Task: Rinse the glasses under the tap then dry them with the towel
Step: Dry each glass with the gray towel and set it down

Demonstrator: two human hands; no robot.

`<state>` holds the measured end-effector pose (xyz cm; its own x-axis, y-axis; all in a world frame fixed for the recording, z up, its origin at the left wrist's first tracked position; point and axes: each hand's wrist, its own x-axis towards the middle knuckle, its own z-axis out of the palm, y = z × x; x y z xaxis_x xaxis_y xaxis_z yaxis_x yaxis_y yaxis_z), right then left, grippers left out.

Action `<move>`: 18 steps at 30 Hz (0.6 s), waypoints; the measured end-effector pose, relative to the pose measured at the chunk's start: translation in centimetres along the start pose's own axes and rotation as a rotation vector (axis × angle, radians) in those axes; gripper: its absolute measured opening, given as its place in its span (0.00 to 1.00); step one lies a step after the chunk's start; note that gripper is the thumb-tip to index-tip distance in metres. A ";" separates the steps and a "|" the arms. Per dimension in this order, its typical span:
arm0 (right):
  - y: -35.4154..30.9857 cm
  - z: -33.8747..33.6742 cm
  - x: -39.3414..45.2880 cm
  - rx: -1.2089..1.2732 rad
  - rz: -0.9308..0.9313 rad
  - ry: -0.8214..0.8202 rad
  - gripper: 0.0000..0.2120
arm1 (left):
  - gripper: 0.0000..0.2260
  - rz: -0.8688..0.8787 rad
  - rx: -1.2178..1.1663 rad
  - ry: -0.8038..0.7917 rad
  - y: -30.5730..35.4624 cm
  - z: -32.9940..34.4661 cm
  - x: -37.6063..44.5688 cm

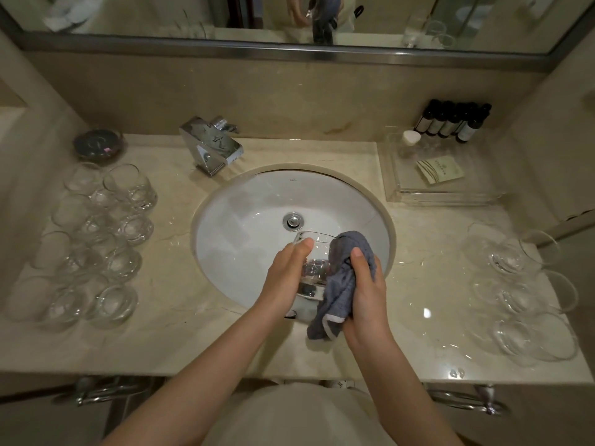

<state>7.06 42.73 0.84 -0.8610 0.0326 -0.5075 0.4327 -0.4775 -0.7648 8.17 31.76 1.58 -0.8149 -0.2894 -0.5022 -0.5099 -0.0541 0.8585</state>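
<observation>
Left of frame: a cluster of clear tumblers (96, 243) on the marble counter (180, 317), close-packed, some touching. Chrome tap (211, 148) upper left of the white basin (257, 201); no water seen running.

Centre, over the near side of the basin: one glass tumbler (310, 265) tipped on its side, mouth facing away. Likely wet, so slippery; thick base, thin rim, breakable against porcelain. Safest hold looks to be round the body, not the rim.

Left hand (285, 278): fingers curled round the tumbler's left wall, thumb lying along its upper side.

Right hand (365, 291): closed on a bunched grey towel (341, 284), pressing it to the tumbler's right side. Cloth soft, limp, tail hanging.

Right of frame: more tumblers (528, 294) on the counter, well apart from the basin.
</observation>
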 end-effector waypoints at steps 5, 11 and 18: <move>-0.1 0.5 -0.3 -0.064 -0.081 -0.030 0.15 | 0.28 0.127 0.120 0.089 -0.3 0.1 -1.0; -0.5 1.0 0.4 -0.043 -0.042 -0.006 0.10 | 0.17 -0.128 -0.271 -0.016 -0.2 -0.5 -0.4; -0.2 1.3 0.9 -0.047 -0.034 -0.011 0.06 | 0.24 -0.014 0.001 0.083 -0.5 -1.4 -0.3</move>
<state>5.89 41.67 1.06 -0.8784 0.0385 -0.4764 0.4147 -0.4343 -0.7996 9.08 30.53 1.46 -0.7822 -0.3666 -0.5037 -0.5213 -0.0578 0.8514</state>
